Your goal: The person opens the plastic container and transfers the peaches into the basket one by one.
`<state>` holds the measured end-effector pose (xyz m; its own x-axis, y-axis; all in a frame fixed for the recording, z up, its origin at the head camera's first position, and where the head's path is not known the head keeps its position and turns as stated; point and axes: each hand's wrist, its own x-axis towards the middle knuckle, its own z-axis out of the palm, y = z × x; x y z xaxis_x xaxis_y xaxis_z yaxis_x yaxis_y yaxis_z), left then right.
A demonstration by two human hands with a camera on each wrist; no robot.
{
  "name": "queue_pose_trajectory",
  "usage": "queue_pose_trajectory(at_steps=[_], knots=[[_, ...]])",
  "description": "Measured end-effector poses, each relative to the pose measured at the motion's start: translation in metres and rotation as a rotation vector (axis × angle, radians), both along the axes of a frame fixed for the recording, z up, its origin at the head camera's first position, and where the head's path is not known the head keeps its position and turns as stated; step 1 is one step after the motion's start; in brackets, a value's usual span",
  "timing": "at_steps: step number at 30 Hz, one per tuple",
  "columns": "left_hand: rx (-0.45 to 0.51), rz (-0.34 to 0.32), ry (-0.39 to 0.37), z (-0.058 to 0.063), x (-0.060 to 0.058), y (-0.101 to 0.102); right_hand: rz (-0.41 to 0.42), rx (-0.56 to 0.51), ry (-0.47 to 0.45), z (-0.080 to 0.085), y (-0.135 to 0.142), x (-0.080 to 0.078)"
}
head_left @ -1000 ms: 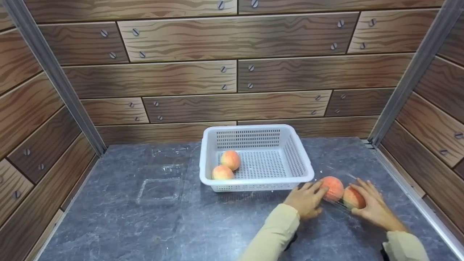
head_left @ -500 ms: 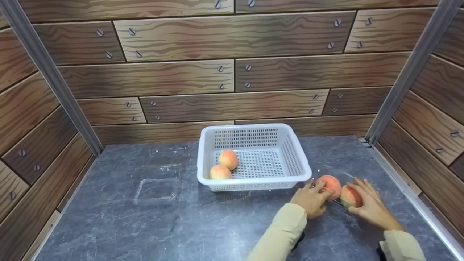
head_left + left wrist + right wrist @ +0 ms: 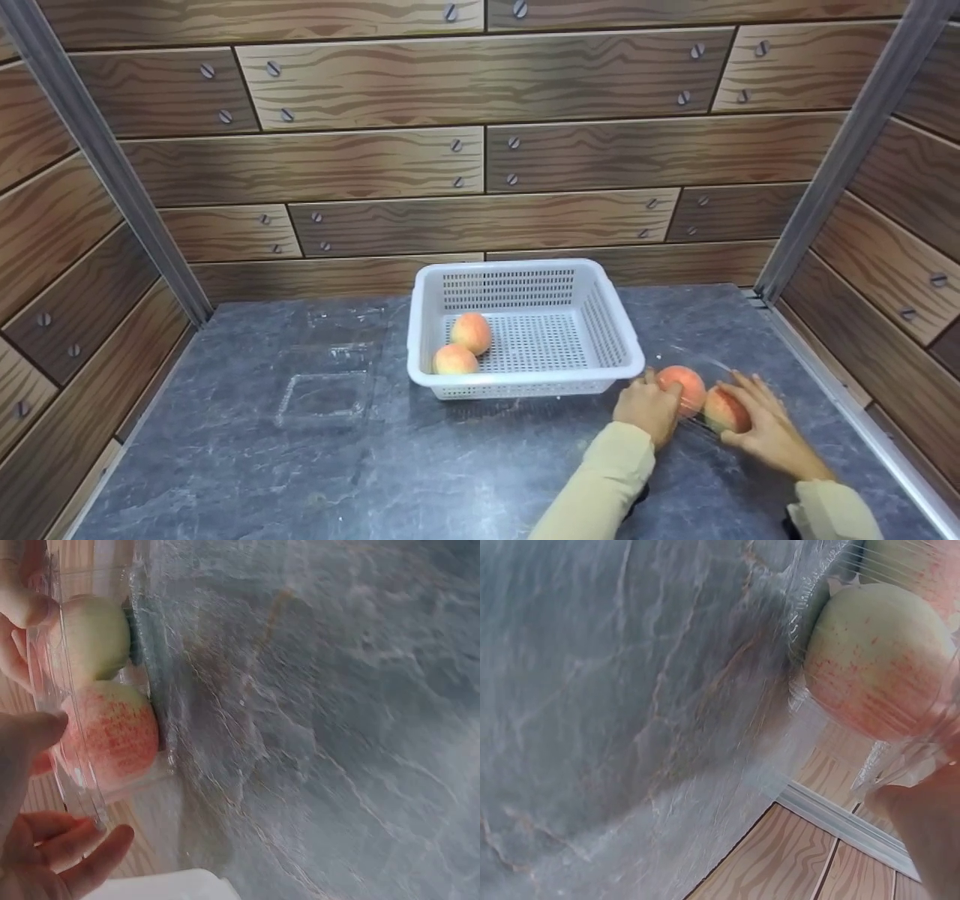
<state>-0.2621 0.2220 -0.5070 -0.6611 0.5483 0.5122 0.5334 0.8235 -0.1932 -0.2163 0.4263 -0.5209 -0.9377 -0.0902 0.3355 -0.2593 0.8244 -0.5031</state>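
A clear plastic container [image 3: 84, 765] with two peaches inside stands on the table's right side. My left hand [image 3: 649, 411] grips its left end; in the left wrist view the thumb presses on the plastic beside the redder peach [image 3: 112, 735], with fingers bent past the rim. My right hand [image 3: 766, 426] holds the right end, its fingers behind and thumb in front of the right peach [image 3: 725, 410]. In the right wrist view the right thumb [image 3: 907, 810] touches crinkled clear plastic. Whether the lid is fastened cannot be seen.
A white perforated basket [image 3: 525, 379] stands at centre back, two peaches [image 3: 470, 334] in its left part. Faint clear plastic containers [image 3: 324, 373] lie on the grey marbled table [image 3: 420, 465] to the left. Wood-patterned walls [image 3: 480, 157] enclose the back and sides.
My left hand has slid off the top of the left peach to the container's left end, its fingers drawn in. The right hand has barely moved. Container and basket stay put.
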Motion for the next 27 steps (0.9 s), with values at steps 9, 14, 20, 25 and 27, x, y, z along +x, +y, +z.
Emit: queue_pose_trajectory(at_steps=[9, 14, 20, 25, 27], knots=[[0.010, 0.078, 0.053, -0.001, -0.002, 0.013, -0.046, 0.030, 0.099, -0.007, -0.005, 0.003], [0.005, 0.106, 0.146, -0.003, -0.001, 0.015, -0.065, 0.065, 0.162, -0.011, -0.010, 0.003], [-0.076, 0.135, 0.086, 0.003, 0.001, 0.020, -0.116, 0.105, 0.258, -0.014, -0.019, 0.004], [-0.134, 0.179, -0.031, 0.007, 0.009, 0.031, -0.184, 0.112, 0.207, -0.014, -0.023, 0.010], [-0.130, 0.187, -0.031, 0.007, 0.011, 0.035, -0.194, 0.120, 0.202, -0.014, -0.020, 0.012]])
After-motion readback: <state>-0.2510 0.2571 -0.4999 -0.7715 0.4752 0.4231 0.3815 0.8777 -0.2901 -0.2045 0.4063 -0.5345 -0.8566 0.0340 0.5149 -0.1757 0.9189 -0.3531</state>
